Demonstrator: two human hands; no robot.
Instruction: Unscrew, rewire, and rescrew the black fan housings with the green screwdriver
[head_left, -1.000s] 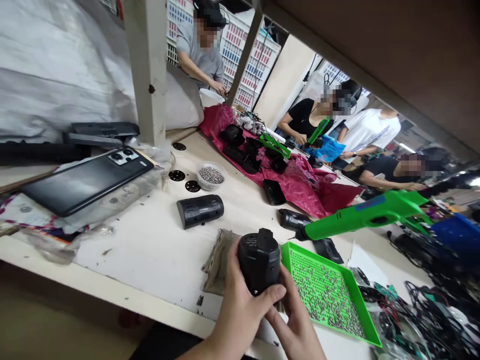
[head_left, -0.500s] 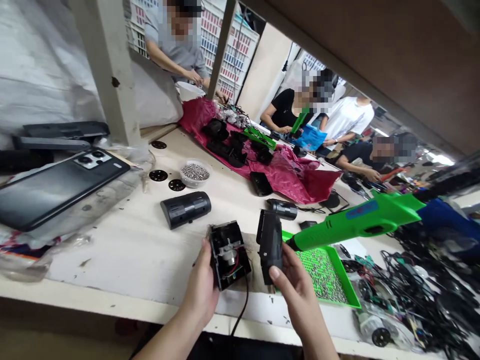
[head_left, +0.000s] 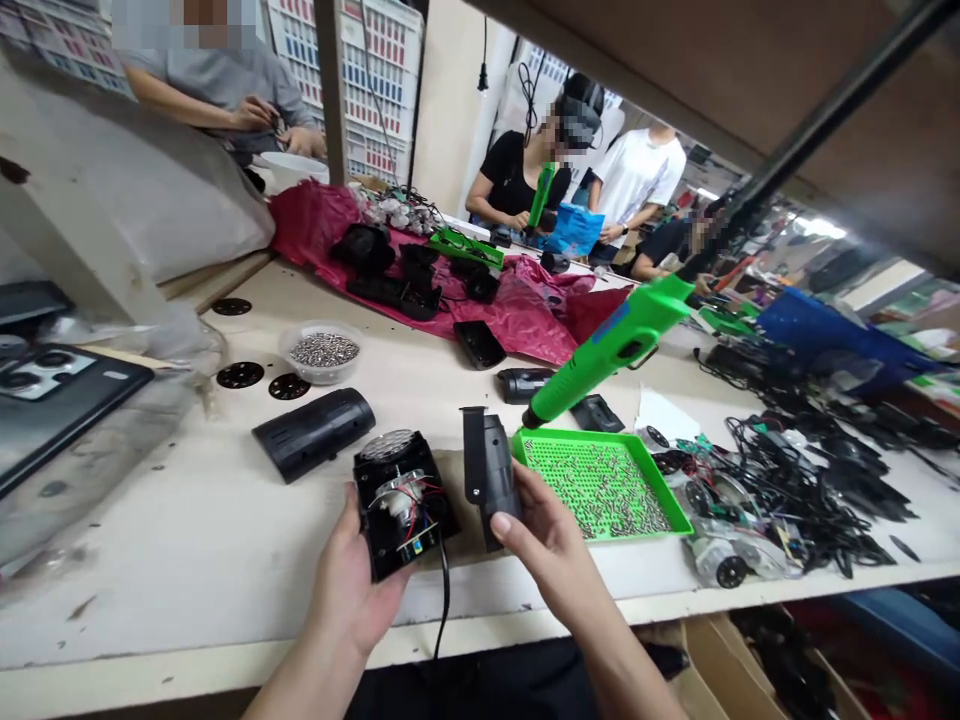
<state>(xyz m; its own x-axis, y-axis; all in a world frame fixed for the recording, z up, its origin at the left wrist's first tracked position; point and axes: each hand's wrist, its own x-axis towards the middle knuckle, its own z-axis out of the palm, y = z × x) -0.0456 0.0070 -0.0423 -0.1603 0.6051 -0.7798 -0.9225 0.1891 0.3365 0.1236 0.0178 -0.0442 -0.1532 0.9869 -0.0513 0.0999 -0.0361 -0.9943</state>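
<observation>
Two black casing parts are apart in front of me, one in each hand, above the near edge of the tabletop (head_left: 210,580). With the left hand (head_left: 360,590) I have the open housing (head_left: 375,540) gripped from its left side and below, fingers wrapped round it and thumb along the edge; its inside faces up, showing a round metal piece, red wires (head_left: 412,490) and a small board. A black cable (head_left: 446,600) runs down from it towards the table edge. With the right hand (head_left: 551,550) I hold the second shell (head_left: 501,480) upright — fingers closed on its right side, thumb pressed near its lower end. Between the two parts a brownish pad (head_left: 459,475) shows on the tabletop. Just beyond the left hand lies a loose curved shell (head_left: 315,432), and behind that a clear bowl (head_left: 321,376) of small metal pieces, with black discs (head_left: 240,375) beside it. On my right sits a green tray (head_left: 666,488) of scattered screws; a green power screwdriver (head_left: 607,355) leans over it, tip down at the far left corner — whether it touches, I cannot tell. Past the tray, wires and parts (head_left: 795,480) lie heaped. Farther back, a co-worker in black (head_left: 514,175) holds a similar green tool (head_left: 540,197).
</observation>
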